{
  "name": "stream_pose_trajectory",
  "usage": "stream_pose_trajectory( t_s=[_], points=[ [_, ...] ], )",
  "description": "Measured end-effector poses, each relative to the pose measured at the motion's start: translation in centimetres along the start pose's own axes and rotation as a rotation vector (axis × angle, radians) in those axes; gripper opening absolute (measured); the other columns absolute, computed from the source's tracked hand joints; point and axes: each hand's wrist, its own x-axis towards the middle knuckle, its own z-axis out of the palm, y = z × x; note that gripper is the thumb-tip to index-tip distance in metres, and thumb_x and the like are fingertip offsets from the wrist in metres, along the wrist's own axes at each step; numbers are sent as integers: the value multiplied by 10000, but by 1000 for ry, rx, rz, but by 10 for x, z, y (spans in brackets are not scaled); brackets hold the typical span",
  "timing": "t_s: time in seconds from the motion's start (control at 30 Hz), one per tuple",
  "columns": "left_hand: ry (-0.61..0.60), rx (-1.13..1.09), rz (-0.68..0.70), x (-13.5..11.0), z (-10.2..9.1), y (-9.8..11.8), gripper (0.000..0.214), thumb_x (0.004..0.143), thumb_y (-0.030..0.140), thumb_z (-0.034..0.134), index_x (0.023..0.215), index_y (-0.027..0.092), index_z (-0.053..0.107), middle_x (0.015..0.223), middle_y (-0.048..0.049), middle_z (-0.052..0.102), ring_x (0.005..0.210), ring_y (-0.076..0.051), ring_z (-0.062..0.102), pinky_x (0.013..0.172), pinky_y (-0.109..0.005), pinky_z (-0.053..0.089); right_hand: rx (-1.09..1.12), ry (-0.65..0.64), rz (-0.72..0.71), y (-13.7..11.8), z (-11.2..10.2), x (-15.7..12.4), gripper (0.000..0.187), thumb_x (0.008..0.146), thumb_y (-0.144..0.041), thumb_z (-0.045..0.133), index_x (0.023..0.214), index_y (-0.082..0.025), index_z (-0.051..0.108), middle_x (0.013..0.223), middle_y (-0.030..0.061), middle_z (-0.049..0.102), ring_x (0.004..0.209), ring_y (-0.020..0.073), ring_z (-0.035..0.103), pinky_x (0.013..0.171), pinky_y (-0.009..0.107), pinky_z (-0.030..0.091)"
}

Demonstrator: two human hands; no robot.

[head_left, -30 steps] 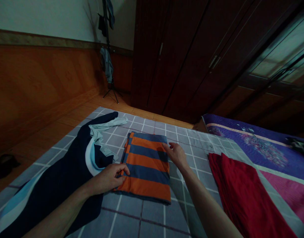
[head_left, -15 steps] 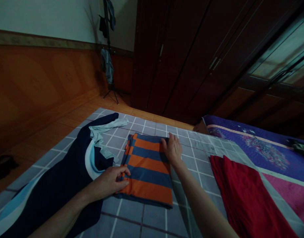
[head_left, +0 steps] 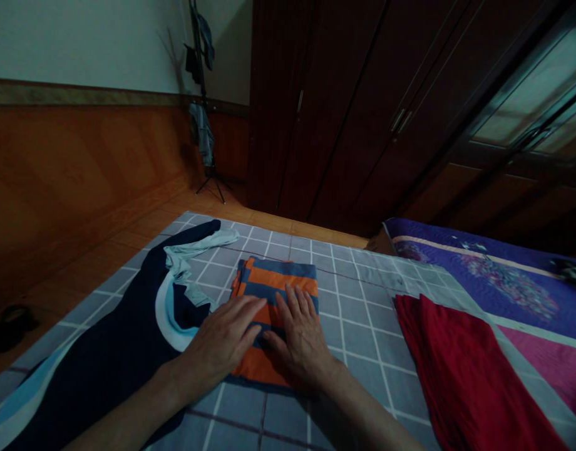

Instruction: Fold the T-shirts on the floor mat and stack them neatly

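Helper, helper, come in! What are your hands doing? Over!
Left hand and right hand flat on folded orange-and-blue striped cloth. Navy garment on the left, red cloth off to the right. Over.

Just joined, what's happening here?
A person has their left hand and right hand flat on a folded orange-and-blue striped cloth, which lies on a grey checked bedsheet. A navy garment lies to its left, and a red cloth to its right.

place: home bedroom | signs: checked bedsheet (head_left: 363, 351), purple quilt (head_left: 504, 282), wooden wardrobe (head_left: 325, 113), clothes stand (head_left: 202, 94)
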Motion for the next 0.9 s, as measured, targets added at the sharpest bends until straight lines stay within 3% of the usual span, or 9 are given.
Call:
stream_pose_trajectory(
  t_s=[0.13, 0.2, 0.27, 0.4, 0.57, 0.63, 0.77, 0.9],
  points=[
    [-133, -9, 74, 58, 30, 9, 532, 973, 360, 288, 1446, 116, 293, 1516, -103, 292, 1404, -206, 221, 1148, -393, 202, -1, -47, 28, 6, 8, 14, 718, 880, -473, 487, 1441, -62, 308, 1495, 205, 264, 1386, 364, 189, 1103, 540, 221],
    [-232, 33, 15, 83, 50, 0, 575, 980, 426, 228, 1457, 109, 271, 1525, -107, 259, 1416, -228, 180, 1148, -429, 180, 19, -45, 41, 8, 15, 15, 727, 881, -509, 475, 1436, -66, 322, 1488, 198, 286, 1387, 354, 192, 1110, 524, 216],
    [-251, 120, -37, 98, 66, -14, 596, 972, 473, 220, 1459, 135, 276, 1528, -94, 247, 1422, -252, 149, 1145, -477, 138, 42, -28, 55, 11, 21, 12, 727, 889, -579, 417, 1421, -86, 364, 1479, 179, 317, 1390, 331, 200, 1121, 506, 202],
    [-141, 293, -92, 99, 80, -39, 646, 948, 530, 272, 1466, 144, 265, 1536, -98, 211, 1427, -276, 112, 1142, -512, 73, 34, 26, 123, 18, 29, 0, 848, 854, -682, 367, 1406, -38, 375, 1489, 205, 271, 1394, 324, 191, 1129, 472, 196],
    [-70, 415, -289, 90, 77, -49, 714, 916, 557, 345, 1468, 112, 258, 1531, -177, 190, 1412, -355, 120, 1113, -555, 115, 23, 81, 161, 24, 32, -4, 867, 846, -654, 428, 1402, 7, 358, 1491, 236, 230, 1395, 349, 163, 1127, 476, 187],
    [-50, 440, -329, 91, 76, -47, 686, 921, 533, 350, 1463, 119, 276, 1529, -170, 206, 1405, -377, 130, 1101, -578, 119, 22, 98, 158, 26, 28, 4, 764, 888, -573, 423, 1404, -11, 368, 1497, 222, 228, 1399, 345, 146, 1125, 480, 177],
    [-40, 445, -225, 97, 78, -43, 550, 953, 445, 305, 1451, 211, 321, 1529, -66, 263, 1414, -328, 141, 1117, -560, 92, 31, 45, 108, 38, 17, 32, 561, 936, -433, 391, 1412, -136, 397, 1512, 131, 265, 1402, 306, 170, 1126, 474, 141],
    [-36, 423, -298, 99, 82, -48, 607, 935, 532, 287, 1458, 225, 306, 1532, -85, 250, 1401, -371, 163, 1088, -590, 159, 32, -16, 185, 57, 20, 47, 644, 919, -551, 360, 1419, -146, 387, 1500, 151, 291, 1393, 308, 204, 1119, 469, 130]
  ],
)
